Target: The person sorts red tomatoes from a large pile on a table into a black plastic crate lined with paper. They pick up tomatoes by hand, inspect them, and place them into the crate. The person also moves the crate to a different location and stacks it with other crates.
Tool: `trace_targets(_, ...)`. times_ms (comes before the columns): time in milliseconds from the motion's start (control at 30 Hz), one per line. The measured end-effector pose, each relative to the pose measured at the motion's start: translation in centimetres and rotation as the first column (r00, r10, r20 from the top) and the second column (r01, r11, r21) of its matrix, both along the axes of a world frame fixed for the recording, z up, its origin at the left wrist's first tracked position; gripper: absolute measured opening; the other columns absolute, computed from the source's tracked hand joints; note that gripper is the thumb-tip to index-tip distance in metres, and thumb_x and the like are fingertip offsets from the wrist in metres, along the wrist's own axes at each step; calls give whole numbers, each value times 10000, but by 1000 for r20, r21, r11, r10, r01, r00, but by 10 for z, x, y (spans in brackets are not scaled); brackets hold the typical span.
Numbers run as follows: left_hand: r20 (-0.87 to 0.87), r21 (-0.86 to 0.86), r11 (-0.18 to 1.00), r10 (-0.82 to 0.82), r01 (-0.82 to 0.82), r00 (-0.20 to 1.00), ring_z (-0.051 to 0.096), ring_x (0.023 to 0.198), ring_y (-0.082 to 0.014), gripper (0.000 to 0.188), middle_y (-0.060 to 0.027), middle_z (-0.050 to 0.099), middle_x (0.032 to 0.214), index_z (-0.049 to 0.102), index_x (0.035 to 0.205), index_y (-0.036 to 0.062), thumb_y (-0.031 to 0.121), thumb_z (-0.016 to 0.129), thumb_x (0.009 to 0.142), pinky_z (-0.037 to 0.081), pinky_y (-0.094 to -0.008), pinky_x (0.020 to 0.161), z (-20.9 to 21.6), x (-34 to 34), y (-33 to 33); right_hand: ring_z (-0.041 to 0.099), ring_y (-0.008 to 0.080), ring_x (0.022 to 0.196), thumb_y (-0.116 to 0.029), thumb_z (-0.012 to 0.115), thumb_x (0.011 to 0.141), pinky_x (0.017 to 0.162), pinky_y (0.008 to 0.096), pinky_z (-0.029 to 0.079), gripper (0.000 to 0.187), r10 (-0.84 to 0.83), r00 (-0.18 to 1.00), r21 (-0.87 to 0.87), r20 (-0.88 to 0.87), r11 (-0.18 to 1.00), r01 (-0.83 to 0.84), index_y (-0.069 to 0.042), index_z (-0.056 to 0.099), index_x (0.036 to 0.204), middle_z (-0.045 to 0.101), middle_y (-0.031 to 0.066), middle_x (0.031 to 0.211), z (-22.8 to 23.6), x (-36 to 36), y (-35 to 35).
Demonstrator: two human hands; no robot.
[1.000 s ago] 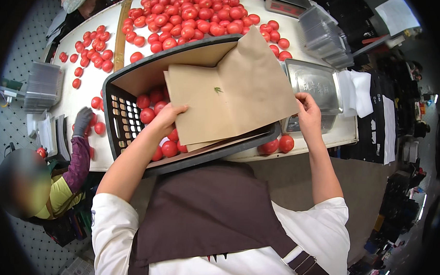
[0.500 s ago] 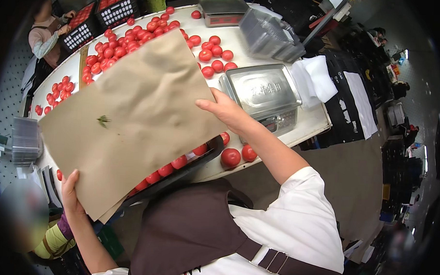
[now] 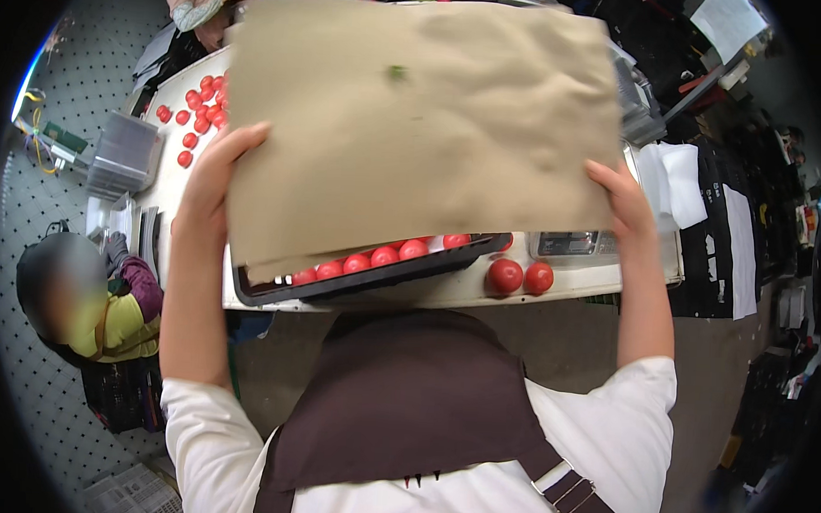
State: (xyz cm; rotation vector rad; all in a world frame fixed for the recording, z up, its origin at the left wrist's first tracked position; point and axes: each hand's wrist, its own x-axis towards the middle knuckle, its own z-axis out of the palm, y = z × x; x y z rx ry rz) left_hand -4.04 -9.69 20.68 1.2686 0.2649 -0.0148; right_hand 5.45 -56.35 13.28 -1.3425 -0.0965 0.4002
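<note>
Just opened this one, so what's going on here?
The person's left hand and right hand hold brown paper by its two sides, spread out above a black crate. Red tomatoes show in the crate below the paper's near edge. More tomatoes lie on the white table. A co-worker is at the left.

Produce-packing workroom; loose tomatoes (image 3: 505, 276); black crate (image 3: 373, 286); clear plastic containers (image 3: 125, 152)
</note>
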Motion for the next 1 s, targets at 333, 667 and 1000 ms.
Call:
trace_targets(333,47,263,914,-332,309,942,642,864,-151,341,-82,647,1025,549,1207,37,305,459,1016,500,-272,720,-81,21,-109,591,244,1159,-113,619,907,989,364,476,509,-676,730,-208,101,703,680,24,465,1372,578,134,1318,50,-193,-240)
trace_targets(667,33,726,650,-360,225,932,635,890,-170,229,-127,687,955,606,1086,-13,183,559,978,496,-306,811,-207,-17,-143,564,232,1152,-128,591,911,981,354,429,457,-727,274,-385,629,15,923,36,521,1331,606,113,1276,144,-276,-511)
trace_targets(1000,1,747,665,-41,27,999,587,755,-99,202,-56,634,903,609,1069,-14,163,553,988,492,-232,620,-236,-19,-127,604,375,1070,-98,413,966,871,466,496,447,-48,493,-424,869,-586,690,-236,526,1375,596,119,1288,55,-120,-614)
